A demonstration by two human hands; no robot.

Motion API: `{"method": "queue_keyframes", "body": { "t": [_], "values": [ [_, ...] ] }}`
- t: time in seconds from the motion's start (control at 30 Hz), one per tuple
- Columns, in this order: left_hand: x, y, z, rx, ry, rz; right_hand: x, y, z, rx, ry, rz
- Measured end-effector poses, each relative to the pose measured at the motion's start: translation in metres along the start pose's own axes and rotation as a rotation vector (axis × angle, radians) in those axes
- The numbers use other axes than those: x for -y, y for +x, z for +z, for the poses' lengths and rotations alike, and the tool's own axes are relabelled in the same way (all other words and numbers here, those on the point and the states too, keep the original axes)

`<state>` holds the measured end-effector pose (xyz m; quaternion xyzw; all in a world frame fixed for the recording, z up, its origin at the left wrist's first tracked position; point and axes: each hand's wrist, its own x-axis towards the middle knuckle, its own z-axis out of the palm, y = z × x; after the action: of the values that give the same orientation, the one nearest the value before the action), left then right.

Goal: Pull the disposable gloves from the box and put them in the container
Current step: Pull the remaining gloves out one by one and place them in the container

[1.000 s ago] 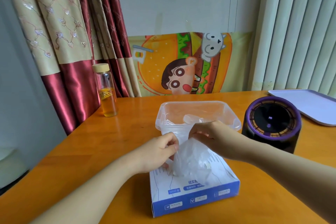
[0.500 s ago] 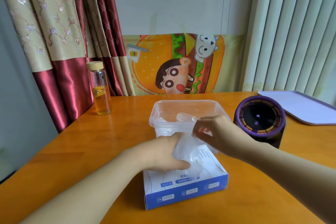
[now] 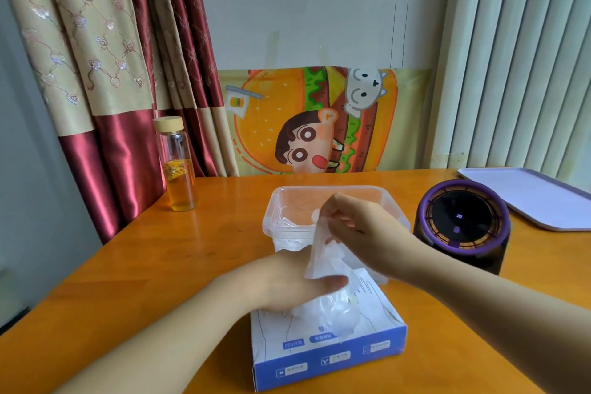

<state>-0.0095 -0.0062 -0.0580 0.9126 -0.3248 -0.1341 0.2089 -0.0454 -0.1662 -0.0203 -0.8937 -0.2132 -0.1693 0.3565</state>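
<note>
Right hand [image 3: 361, 233] hovers over the near rim of the clear plastic container [image 3: 277, 211]. Thumb and fingertips are pressed together, pinching the top of a disposable glove [image 3: 319, 253]. The glove hangs as a thin clear sheet from that pinch down to the opening of the glove box [image 3: 329, 358], where it merges with a wad of more clear plastic [image 3: 339, 313] bulging out of the top.

Left hand [image 3: 287, 285] lies palm down on the box top, left of the opening. Its thumb is stretched toward the glove; fingers look straight, tips partly hidden behind plastic.

The box is blue and white and sits near the near edge of the orange wooden table [image 3: 128, 281], around the middle. The container stands just behind the box; can't tell if they touch. There is crumpled clear plastic inside it.

A glass bottle [image 3: 179, 169] with a pale lid and amber liquid stands upright near the far left corner. A round black device with a purple rim [image 3: 463, 224] sits right of the container, apart from it. A lavender tray [image 3: 537, 195] is at the far right edge. Red and beige curtain [image 3: 96, 73], cartoon burger cloth [image 3: 319, 121] and vertical blinds [image 3: 518, 57] are behind the table.
</note>
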Motion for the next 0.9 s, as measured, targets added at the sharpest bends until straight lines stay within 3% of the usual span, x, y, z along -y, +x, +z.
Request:
{"method": "queue_keyframes", "body": {
  "t": [0.1, 0.3, 0.47, 0.67, 0.9],
  "values": [
    [0.002, 0.001, 0.0, -0.028, -0.022, -0.14, 0.003, 0.005, -0.007, 0.126, -0.008, -0.021],
    [0.015, 0.001, 0.003, -0.11, -0.227, -0.067, -0.015, -0.004, 0.006, 0.503, -0.241, 0.278],
    [0.019, -0.006, 0.0, -0.303, -0.36, -0.031, -0.019, -0.013, 0.023, 0.487, -0.327, 0.36],
    [0.021, -0.003, -0.004, -0.546, -0.474, 0.014, -0.014, -0.014, 0.028, 0.539, -0.432, 0.317],
    [0.011, -0.003, 0.0, -0.716, -0.567, 0.107, -0.021, -0.015, 0.037, 0.55, -0.536, 0.252]
  ]
}}
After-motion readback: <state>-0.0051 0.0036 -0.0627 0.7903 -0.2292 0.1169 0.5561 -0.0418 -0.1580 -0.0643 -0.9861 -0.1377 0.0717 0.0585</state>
